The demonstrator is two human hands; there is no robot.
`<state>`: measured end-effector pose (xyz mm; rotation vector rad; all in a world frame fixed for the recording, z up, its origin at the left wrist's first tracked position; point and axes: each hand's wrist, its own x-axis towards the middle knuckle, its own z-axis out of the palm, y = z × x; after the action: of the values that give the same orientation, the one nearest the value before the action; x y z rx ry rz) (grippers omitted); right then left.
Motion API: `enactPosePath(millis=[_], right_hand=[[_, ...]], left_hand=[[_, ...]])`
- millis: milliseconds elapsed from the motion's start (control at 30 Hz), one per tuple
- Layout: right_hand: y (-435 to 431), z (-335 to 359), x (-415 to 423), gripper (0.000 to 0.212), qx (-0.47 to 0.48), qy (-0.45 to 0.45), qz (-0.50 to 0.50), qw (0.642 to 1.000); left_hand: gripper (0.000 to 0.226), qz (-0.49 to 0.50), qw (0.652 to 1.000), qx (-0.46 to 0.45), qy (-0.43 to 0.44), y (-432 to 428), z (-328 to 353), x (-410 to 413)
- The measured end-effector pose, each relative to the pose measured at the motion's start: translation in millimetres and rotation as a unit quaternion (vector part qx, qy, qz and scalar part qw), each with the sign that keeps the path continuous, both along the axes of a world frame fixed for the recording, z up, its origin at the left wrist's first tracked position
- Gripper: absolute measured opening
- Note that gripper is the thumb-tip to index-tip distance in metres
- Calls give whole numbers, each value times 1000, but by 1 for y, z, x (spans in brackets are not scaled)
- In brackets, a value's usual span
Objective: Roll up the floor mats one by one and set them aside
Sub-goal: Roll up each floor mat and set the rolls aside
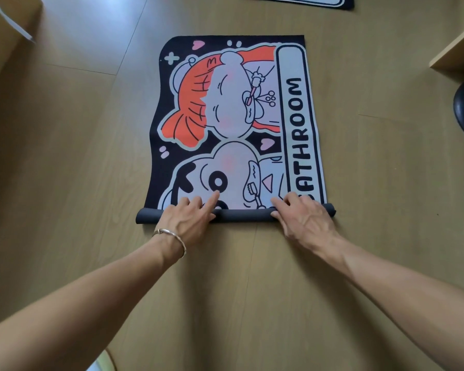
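I'm just starting on the bathroom mat (233, 116): my left hand (188, 218) and right hand (303, 218) are both curling over its thin roll (241, 214), the flat part lying beyond my grip. Next, I'm judging, comes even forward pushing.

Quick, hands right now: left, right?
Left hand: curled over the rolled end of the bathroom mat, index finger straight.
Right hand: curled round the same rolled end.
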<state>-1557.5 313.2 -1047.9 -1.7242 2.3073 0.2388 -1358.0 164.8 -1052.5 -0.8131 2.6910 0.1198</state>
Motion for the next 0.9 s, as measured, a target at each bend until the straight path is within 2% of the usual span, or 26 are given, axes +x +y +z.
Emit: enactPosePath(millis=[100, 200, 267, 333, 500, 667, 767, 900], right_hand=[[-6, 2, 2, 17, -8, -19, 7, 1000], [-3, -7, 9, 48, -59, -29, 29, 997], [-2, -12, 19, 53, -70, -42, 45, 996], [-4, -11, 28, 47, -26, -36, 37, 998], [-13, -9, 23, 59, 114, -46, 30, 992], [-31, -9, 15, 61, 139, -26, 24, 990], [-39, -7, 11, 62, 148, -15, 30, 988], [-40, -5, 10, 66, 124, -17, 27, 992]], left_hand=[[43, 27, 999, 23, -7, -3, 6, -10], [31, 31, 999, 38, -9, -4, 4, -11], [27, 43, 998, 52, -11, -8, 4, -15], [28, 53, 997, 60, -14, -11, 4, -18], [33, 44, 998, 36, -25, -5, 4, -18], [64, -73, 995, 51, -45, 16, 16, -17], [67, -84, 992, 53, -82, 29, 9, -13], [63, -79, 992, 40, -85, 23, 0, -20]])
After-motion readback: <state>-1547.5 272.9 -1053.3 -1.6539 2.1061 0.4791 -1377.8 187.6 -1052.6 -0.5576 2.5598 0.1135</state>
